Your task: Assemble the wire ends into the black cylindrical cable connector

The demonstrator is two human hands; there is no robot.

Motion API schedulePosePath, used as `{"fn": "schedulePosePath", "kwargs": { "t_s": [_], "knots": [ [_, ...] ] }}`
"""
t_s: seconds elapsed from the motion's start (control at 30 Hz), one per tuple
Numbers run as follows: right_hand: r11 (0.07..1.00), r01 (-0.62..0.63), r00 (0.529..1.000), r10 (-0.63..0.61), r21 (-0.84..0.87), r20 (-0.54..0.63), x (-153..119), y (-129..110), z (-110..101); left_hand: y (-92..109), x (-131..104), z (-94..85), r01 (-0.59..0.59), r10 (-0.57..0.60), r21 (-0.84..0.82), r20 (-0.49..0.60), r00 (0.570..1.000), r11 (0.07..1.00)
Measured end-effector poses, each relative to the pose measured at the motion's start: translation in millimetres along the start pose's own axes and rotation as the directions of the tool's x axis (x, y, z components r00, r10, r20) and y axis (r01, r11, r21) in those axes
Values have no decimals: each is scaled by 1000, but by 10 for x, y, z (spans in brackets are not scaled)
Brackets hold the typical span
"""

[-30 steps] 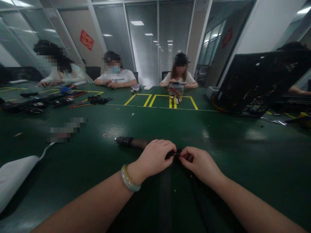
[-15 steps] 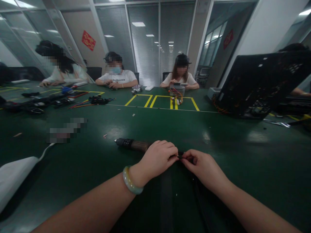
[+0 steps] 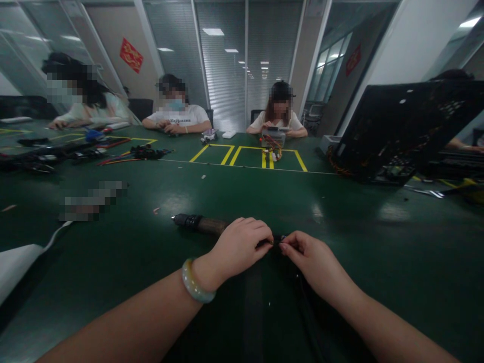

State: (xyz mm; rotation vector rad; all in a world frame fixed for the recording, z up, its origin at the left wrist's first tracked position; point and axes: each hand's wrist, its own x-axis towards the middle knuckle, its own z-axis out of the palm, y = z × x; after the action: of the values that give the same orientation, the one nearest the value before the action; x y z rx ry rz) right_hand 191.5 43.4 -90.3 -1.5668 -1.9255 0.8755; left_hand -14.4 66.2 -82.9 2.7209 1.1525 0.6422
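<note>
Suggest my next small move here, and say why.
Perhaps ease the left hand back slightly, leaving the right hand as is: both pinch close together at a small dark piece, and fingers cover most of it, so its details can't be judged.

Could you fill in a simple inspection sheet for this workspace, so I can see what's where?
Surface: green tabletop, marked with yellow tape.
Things in hand: small dark part, too small to identify; dark cylindrical tool lying by the left hand.
Clutter: pale scraps; black case at far right.
Hands: left hand, with a bracelet on its wrist, and right hand meet at the small dark part, fingertips closed.
Cables: white cord at left; coloured wires beyond.
Surroundings: three seated people opposite; glass partitions behind.
</note>
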Motion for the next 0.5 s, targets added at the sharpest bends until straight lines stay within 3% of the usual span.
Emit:
{"fn": "schedulePosePath", "kwargs": {
  "t_s": [0.33,0.5],
  "knots": [
    [998,-49,998,46,51,50,19,46,-15,-1,-2,24,11,-11,10,-6,1000,1000],
    [1000,13,1000,-13,21,15,30,66,-5,2,3,18,29,-29,10,-8,1000,1000]
  ]
}}
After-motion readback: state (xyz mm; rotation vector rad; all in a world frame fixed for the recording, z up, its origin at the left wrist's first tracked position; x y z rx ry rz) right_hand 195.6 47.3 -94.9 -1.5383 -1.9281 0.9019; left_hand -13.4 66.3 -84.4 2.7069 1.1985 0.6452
